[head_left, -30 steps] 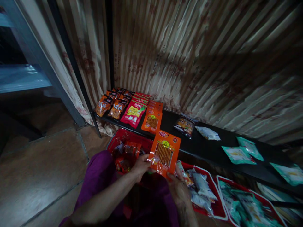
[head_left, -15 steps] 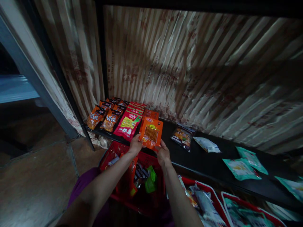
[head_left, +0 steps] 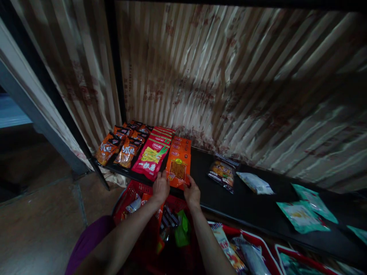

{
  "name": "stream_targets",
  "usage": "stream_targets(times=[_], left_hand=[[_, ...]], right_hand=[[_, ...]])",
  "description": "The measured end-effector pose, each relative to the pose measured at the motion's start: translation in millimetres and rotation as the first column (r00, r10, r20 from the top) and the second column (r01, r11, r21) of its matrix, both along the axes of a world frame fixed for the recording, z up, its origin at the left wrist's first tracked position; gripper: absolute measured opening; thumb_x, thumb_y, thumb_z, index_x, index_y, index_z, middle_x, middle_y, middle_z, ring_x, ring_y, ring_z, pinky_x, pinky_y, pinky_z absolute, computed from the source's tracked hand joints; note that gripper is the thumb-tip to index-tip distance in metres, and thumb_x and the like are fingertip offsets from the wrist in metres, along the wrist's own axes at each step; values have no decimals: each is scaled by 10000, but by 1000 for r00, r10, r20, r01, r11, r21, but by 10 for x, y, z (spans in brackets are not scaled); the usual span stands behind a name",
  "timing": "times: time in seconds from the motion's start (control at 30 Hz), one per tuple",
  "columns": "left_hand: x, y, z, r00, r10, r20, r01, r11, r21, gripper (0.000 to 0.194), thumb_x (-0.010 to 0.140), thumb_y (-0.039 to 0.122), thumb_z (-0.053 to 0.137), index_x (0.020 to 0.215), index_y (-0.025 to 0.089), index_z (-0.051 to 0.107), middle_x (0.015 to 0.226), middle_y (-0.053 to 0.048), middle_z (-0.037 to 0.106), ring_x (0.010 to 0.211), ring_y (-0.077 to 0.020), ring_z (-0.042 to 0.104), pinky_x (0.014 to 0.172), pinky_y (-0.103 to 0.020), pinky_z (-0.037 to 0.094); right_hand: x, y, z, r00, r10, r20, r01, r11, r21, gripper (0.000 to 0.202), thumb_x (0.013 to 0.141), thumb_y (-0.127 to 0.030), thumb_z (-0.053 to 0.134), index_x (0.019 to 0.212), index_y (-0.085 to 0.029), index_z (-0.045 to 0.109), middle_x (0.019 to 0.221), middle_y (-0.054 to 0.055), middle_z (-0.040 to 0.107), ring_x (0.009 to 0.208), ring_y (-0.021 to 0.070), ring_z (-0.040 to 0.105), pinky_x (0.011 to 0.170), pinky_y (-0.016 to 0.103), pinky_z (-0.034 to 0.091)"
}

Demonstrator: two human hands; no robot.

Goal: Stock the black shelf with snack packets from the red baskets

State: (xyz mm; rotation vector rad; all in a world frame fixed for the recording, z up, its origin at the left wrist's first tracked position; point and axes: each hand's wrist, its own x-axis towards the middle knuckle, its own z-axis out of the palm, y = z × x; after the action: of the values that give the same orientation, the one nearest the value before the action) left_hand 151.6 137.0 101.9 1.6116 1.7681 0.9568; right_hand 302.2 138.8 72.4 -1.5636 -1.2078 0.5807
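Observation:
An orange snack bag with a window of brown sticks lies face up on the black shelf, overlapping similar orange bags behind it. At its lower left corner is my left hand, fingers closed on the edge. My right hand pinches the lower right corner between thumb and fingers. Just left of it lies a column of pink-red snack bags, the front one printed with yellow sticks. Farther left are several orange-and-black snack bags in rows.
Right along the shelf lie a dark snack bag, a white bag and teal bags. Below my arms stands a red basket with mixed bags. Two more red bins stand under the shelf edge. A black post rises behind.
Both hands have lowered the orange bag onto the shelf, lining it up with the orange bags behind. The camera view has shifted slightly.

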Motion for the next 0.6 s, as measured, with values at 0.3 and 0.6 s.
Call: stream_targets(times=[0.3,0.6], left_hand=[[81,-126,-50,846,-60,-530,213,949,233,392,879,161,359,1234,205,519,1302,-135,472,1156,-273,456,924,-425,432],[85,-27,-285,837,-304,-455,421,889,181,466,866,182,387,1331,186,430,1470,-121,312,1371,-239,235,1106,-447,216]], right_hand=[[-24,-68,-45,895,-32,445,34,999,5,415,764,-160,425,1122,-140,633,1253,153,543,1170,273,476,984,421,377],[-7,-88,-88,839,22,543,-14,1000,-19,433,778,-140,389,1148,-150,613,1202,125,584,1132,239,489,969,405,381]])
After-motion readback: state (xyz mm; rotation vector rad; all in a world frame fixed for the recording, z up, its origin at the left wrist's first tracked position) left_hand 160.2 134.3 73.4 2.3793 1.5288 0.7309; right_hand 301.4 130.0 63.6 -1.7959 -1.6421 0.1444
